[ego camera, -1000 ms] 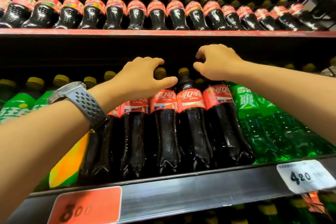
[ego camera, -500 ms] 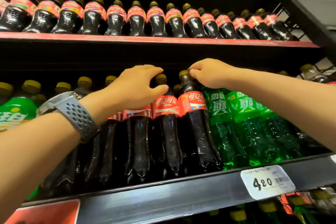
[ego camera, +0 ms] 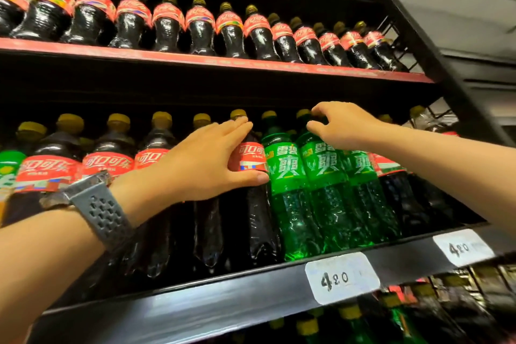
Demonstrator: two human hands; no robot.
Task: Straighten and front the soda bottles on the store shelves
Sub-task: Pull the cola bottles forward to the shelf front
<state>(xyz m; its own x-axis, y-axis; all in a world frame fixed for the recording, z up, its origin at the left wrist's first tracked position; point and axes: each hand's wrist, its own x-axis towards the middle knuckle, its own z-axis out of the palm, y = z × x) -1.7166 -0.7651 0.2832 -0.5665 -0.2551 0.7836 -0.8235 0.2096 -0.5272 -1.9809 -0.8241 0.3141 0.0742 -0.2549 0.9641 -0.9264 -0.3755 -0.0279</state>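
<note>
On the middle shelf stands a row of tall cola bottles with red labels, then green soda bottles to their right. My left hand, a grey watch on its wrist, lies with straight fingers against the rightmost cola bottle of the left group, thumb under its label. My right hand curls its fingers round the neck of the second green bottle. Another green bottle stands between the two hands. Further right are one more green bottle and a cola bottle.
The shelf above carries a long row of small cola bottles with red labels. White price tags reading 4.20 hang on the middle shelf's front edge. More bottles show on the shelf below. The rack's black side frame rises at the right.
Both hands and the view have shifted right along the shelf. My left hand left the caps and now lies flat on a cola bottle; my right hand went from a cola cap to a green bottle's neck.
</note>
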